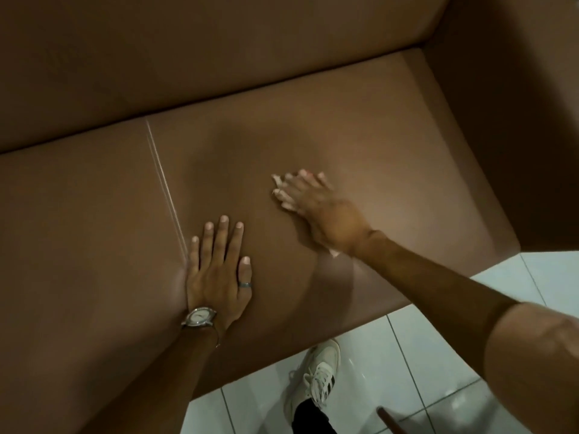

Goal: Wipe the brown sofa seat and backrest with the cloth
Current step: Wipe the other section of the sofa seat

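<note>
Sofa backrest (pixel 188 51): brown, fills the upper part of the frame, cut off at the top and left edges; its surface is dim and plain.
Sofa seat (pixel 78 230): brown, smooth, runs across the middle of the frame from the left edge to the right armrest; a pale stitched seam (pixel 163 180) slants down it left of centre.
Armrest (pixel 517 120): upper right of the frame, dark, cut off at the right edge.
Floor (pixel 423 355): pale glossy tiles, lower right of the frame, partly covered by the right forearm.
Right hand (pixel 316 208): centre of the frame, blurred, lying palm-down on the seat with fingers spread over the cloth, pressing it rather than clenched around it.
Left hand (pixel 216 270): lower centre-left, flat and open on the seat beside the seam, gripping nothing, fingers together.
Shoe (pixel 316 377): pale lace-up trainer with dark stripes, bottom centre on the tiles; no brand name readable.
Cloth (pixel 283 198): pale, almost wholly hidden under the right hand; only small bits show between and past the fingers, and its shape is hard to make out.
Watch (pixel 199 317): silver, pale dial, on the left wrist; dial markings too small to read.
Ring (pixel 244 285): grey band on the left thumb.
Writing: none can be read anywhere.
</note>
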